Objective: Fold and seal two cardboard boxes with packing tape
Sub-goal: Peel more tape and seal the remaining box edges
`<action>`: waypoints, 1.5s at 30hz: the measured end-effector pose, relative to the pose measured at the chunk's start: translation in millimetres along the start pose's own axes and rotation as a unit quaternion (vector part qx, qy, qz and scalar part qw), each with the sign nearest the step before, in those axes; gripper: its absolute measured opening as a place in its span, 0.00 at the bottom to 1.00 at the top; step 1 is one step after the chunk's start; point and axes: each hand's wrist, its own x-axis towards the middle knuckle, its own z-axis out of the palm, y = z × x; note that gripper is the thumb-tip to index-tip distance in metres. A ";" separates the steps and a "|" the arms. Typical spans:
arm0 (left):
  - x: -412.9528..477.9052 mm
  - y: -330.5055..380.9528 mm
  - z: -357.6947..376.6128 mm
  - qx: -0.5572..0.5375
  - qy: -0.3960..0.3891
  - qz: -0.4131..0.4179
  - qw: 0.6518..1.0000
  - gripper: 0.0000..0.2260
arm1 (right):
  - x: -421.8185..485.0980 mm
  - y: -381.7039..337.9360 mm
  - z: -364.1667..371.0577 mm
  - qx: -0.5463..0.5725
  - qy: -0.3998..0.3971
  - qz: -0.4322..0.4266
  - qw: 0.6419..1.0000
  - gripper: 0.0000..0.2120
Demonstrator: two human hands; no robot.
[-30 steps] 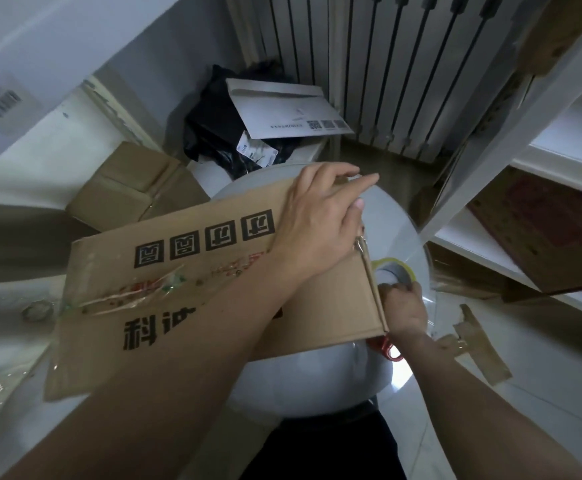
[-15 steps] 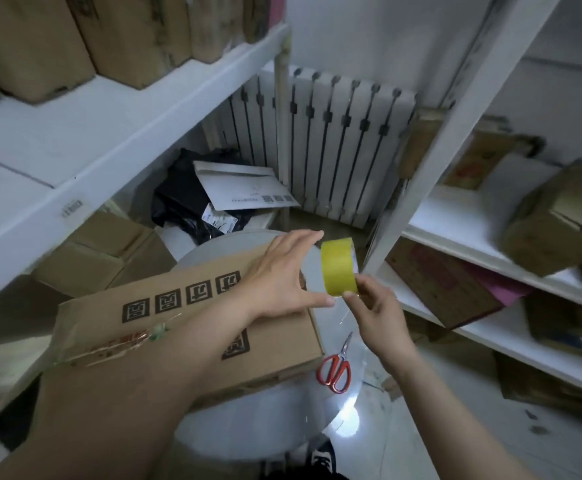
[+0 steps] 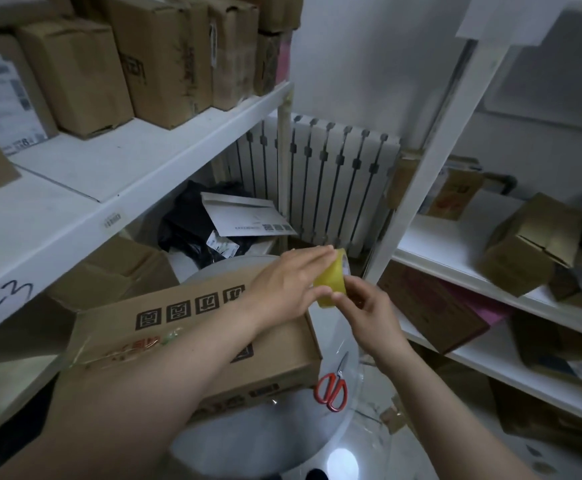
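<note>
A flat brown cardboard box (image 3: 185,344) with printed squares and old tape lies on a round white table (image 3: 265,441). Above its right end I hold a yellow roll of packing tape (image 3: 332,282) between both hands. My left hand (image 3: 289,285) rests flat on the roll's left side with the thumb under it. My right hand (image 3: 365,306) pinches the roll's lower right edge with fingertips. Red-handled scissors (image 3: 331,389) lie on the table just right of the box.
White shelving (image 3: 137,174) on the left carries several cardboard boxes (image 3: 151,57). A second shelf unit (image 3: 455,258) on the right holds a box (image 3: 525,244) and flat cardboard. A radiator (image 3: 331,181), black bags and a white envelope (image 3: 248,216) sit behind the table.
My right hand lifted the tape roll from the table's right edge up over the box. My left hand left the box top and came onto the roll. The view tilted upward.
</note>
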 end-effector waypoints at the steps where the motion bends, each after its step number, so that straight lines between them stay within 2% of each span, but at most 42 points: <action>1: -3.7 -1.4 4.4 0.019 0.034 0.024 0.999 0.25 | -0.8 -2.7 1.3 0.026 0.001 0.010 1.000 0.10; 3: -11.4 -4.8 10.4 0.044 0.084 0.060 0.994 0.24 | -1.8 -6.4 5.6 0.085 0.004 0.031 0.996 0.12; 4: -14.3 -5.4 11.0 0.044 0.078 0.065 0.994 0.26 | -1.5 -7.6 7.1 0.108 0.008 0.046 0.993 0.11; 7: -22.7 -6.3 5.6 0.027 -0.029 0.028 0.999 0.42 | 1.2 -6.5 9.9 0.149 0.018 0.089 0.985 0.08; 9: -25.0 -6.6 3.7 0.002 -0.035 -0.005 0.999 0.46 | 2.8 -7.1 10.7 0.152 0.019 0.105 0.983 0.08; 12: -23.4 -4.1 -2.4 -0.088 -0.031 -0.095 0.991 0.45 | 3.6 -8.1 6.7 0.138 -0.004 0.112 0.984 0.10; 14: -22.2 -7.1 -3.1 -0.165 -0.041 -0.156 0.973 0.44 | 3.6 -6.1 2.9 0.123 -0.036 0.111 0.985 0.17; 17: -21.0 -10.0 1.6 -0.261 -0.036 -0.178 0.948 0.40 | 3.4 -3.5 1.0 0.112 -0.082 0.097 0.986 0.26; 21: -16.9 -6.4 6.9 -0.314 0.004 -0.203 0.927 0.25 | 0.6 -4.9 6.2 0.158 -0.121 0.091 0.976 0.24; 28: -7.5 -17.8 11.3 -0.357 0.029 -0.232 0.904 0.10 | -0.5 1.4 10.6 0.163 -0.111 0.107 0.975 0.23; 30: -7.4 -19.2 13.7 -0.347 0.020 -0.224 0.911 0.12 | 1.3 4.0 11.5 0.175 -0.090 0.117 0.974 0.22; 34: -11.6 -16.5 16.4 -0.298 -0.044 -0.168 0.938 0.28 | 7.2 3.1 10.9 0.211 -0.070 0.113 0.968 0.17; 38: -8.5 -19.7 14.9 -0.323 -0.032 -0.198 0.925 0.26 | 9.7 -0.3 10.4 0.187 -0.061 0.109 0.974 0.13; 41: -3.2 -22.5 11.5 -0.375 -0.019 -0.277 0.884 0.19 | 9.6 0.7 12.5 0.140 -0.075 0.091 0.983 0.11; 45: -3.4 -22.2 6.2 -0.509 -0.050 -0.356 0.782 0.17 | 9.1 2.3 13.7 0.130 -0.113 0.087 0.981 0.14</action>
